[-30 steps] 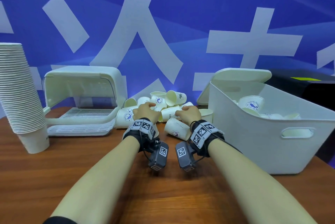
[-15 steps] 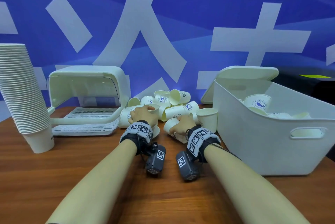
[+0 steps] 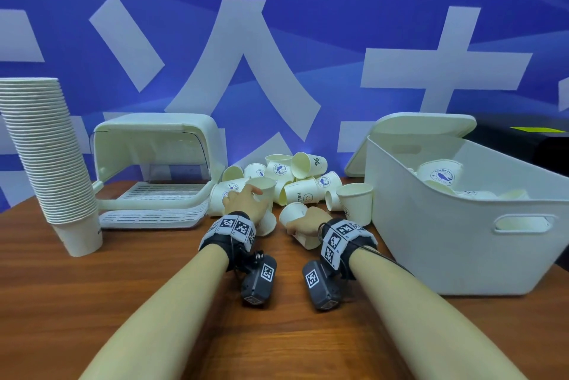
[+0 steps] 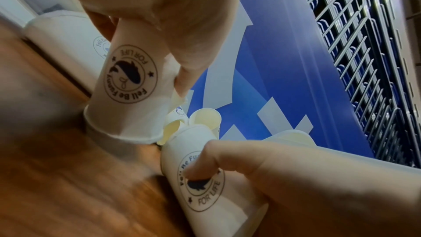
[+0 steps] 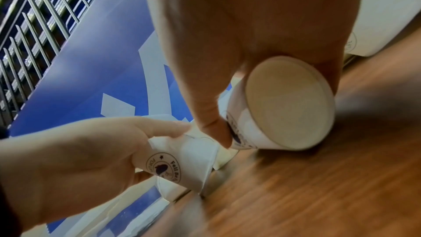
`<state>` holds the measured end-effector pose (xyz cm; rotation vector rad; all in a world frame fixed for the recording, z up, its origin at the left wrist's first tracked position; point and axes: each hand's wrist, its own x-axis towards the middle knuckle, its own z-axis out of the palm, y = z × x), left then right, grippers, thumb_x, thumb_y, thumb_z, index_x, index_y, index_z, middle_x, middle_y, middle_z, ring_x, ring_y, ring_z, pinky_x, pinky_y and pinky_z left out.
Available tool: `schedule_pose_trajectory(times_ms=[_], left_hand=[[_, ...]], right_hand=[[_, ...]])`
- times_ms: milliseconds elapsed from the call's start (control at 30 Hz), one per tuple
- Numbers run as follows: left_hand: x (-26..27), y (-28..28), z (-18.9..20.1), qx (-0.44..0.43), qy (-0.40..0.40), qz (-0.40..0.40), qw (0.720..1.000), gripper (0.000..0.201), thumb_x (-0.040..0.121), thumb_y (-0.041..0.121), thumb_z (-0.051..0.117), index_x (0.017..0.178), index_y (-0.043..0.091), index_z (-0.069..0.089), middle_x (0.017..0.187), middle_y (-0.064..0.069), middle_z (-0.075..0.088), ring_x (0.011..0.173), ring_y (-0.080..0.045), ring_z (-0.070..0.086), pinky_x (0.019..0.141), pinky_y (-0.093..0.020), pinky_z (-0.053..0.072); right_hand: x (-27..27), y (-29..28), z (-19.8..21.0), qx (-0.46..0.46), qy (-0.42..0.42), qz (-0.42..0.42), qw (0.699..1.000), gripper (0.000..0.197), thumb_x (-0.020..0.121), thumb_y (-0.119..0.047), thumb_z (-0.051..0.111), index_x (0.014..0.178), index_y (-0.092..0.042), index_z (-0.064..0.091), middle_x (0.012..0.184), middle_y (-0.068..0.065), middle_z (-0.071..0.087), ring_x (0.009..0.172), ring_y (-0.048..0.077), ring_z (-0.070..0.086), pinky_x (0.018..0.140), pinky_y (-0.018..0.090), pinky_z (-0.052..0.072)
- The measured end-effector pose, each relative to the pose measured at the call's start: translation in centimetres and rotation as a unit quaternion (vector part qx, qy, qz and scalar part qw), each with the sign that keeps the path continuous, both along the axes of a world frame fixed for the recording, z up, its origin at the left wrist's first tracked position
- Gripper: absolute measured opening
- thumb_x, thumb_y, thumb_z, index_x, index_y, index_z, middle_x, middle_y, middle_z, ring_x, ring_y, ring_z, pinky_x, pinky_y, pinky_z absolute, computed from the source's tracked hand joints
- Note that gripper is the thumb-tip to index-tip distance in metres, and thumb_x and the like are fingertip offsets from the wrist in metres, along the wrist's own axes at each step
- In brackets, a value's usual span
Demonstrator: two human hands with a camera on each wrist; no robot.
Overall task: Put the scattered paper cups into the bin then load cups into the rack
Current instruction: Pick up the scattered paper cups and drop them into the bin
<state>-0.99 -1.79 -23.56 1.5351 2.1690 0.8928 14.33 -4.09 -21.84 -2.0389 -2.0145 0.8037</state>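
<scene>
Hands gathering scattered cups, bin stage.

Left hand [image 3: 244, 201] grips one printed cup [image 4: 127, 86], right hand [image 3: 304, 219] curls round another [image 5: 280, 107], both at the pile's [image 3: 295, 179] front edge; next likely carry rightward over the bin [image 3: 462, 244] wall.

cup [image 4: 127, 86] printed "Fell Be Funny FOR LIFE", another cup [image 3: 303, 193] "HELLO"

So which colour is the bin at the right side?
The bin is plain white, best seen in the head view.
</scene>
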Motion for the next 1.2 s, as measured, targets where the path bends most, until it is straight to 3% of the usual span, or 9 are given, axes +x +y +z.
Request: schedule_pose_trajectory(times_ms=[300,467,600,700,867,933,1033,1100,1200], left_hand=[[-1.7,-0.9,0.8,-0.057,0.001,-0.039,0.998,0.061,0.072,0.024,0.077,0.125,0.013,0.049,0.122,-0.008,0.055,0.113,-0.025,0.053,0.090,-0.032,0.044],[-1.1,-1.3,0.4,-0.058,-0.085,-0.034,0.994,0.066,0.064,0.046,0.082,0.110,0.004,0.059,0.100,-0.007,0.064,0.093,-0.024,0.062,0.080,-0.033,0.053],[-0.1,-1.2,0.3,-0.034,-0.174,-0.038,0.983,0.068,0.071,0.043,0.079,0.118,0.001,0.054,0.099,-0.008,0.057,0.093,-0.025,0.060,0.086,-0.036,0.053],[0.5,-1.1,0.7,-0.031,-0.218,-0.070,0.973,0.058,0.072,0.040,0.079,0.112,0.005,0.056,0.101,-0.009,0.061,0.090,-0.024,0.063,0.070,-0.034,0.056],[1.6,-1.3,1.8,-0.016,-0.295,-0.147,0.944,0.069,0.052,0.042,0.088,0.104,0.004,0.065,0.094,-0.010,0.071,0.084,-0.023,0.069,0.075,-0.035,0.058],[2.0,-1.4,2.4,0.008,-0.319,-0.169,0.933,0.051,0.060,0.039,0.086,0.096,0.008,0.067,0.094,-0.011,0.071,0.082,-0.023,0.068,0.077,-0.036,0.057],[2.4,-1.7,3.2,0.056,-0.319,-0.213,0.922,0.037,0.070,0.037,0.081,0.094,0.013,0.068,0.097,-0.010,0.071,0.088,-0.024,0.067,0.081,-0.032,0.055],[2.6,-1.9,4.0,0.090,-0.291,-0.218,0.927,0.023,0.079,0.035,0.075,0.090,0.016,0.067,0.089,-0.004,0.070,0.085,-0.021,0.066,0.073,-0.022,0.054],[3.1,-2.3,5.4,0.126,-0.284,-0.237,0.921,0.027,0.078,0.040,0.074,0.090,0.017,0.068,0.096,-0.009,0.072,0.093,-0.027,0.069,0.082,-0.038,0.057]], right_hand=[[0.0,-1.2,0.5,-0.003,0.025,-0.009,1.000,0.049,0.087,-0.034,0.060,0.126,-0.006,0.049,0.114,0.010,0.055,0.098,0.023,0.054,0.083,0.031,0.043],[0.5,-1.2,0.4,0.020,0.078,-0.048,0.996,0.025,0.084,-0.032,0.062,0.086,-0.010,0.051,0.101,0.008,0.052,0.090,0.023,0.055,0.072,0.027,0.043],[0.8,-1.4,0.9,0.045,0.146,-0.080,0.985,0.054,0.082,-0.030,0.066,0.123,-0.005,0.044,0.108,0.007,0.050,0.087,0.022,0.054,0.065,0.027,0.046],[1.0,-1.2,1.3,0.081,0.191,-0.089,0.974,0.040,0.077,-0.031,0.069,0.106,-0.008,0.052,0.116,0.009,0.058,0.090,0.021,0.058,0.078,0.032,0.050],[1.8,-2.5,3.0,0.103,0.264,-0.077,0.956,0.014,0.075,-0.021,0.073,0.074,-0.020,0.059,0.093,0.004,0.065,0.078,0.014,0.060,0.072,0.028,0.052],[1.9,-3.4,3.9,0.109,0.293,-0.070,0.947,0.023,0.079,-0.014,0.071,0.067,-0.020,0.052,0.082,0.001,0.059,0.069,0.010,0.054,0.060,0.022,0.045],[1.8,-3.7,4.8,0.138,0.326,-0.068,0.933,0.015,0.069,-0.018,0.073,0.072,-0.018,0.058,0.084,0.003,0.063,0.085,0.021,0.063,0.073,0.036,0.053],[1.8,-2.6,4.8,0.159,0.318,-0.065,0.932,0.028,0.057,-0.031,0.071,0.080,-0.017,0.067,0.096,0.008,0.068,0.090,0.024,0.067,0.076,0.038,0.055],[2.6,0.3,4.3,0.181,0.318,-0.061,0.928,0.067,0.043,-0.048,0.068,0.101,-0.014,0.066,0.109,0.012,0.065,0.090,0.024,0.068,0.079,0.042,0.058]])
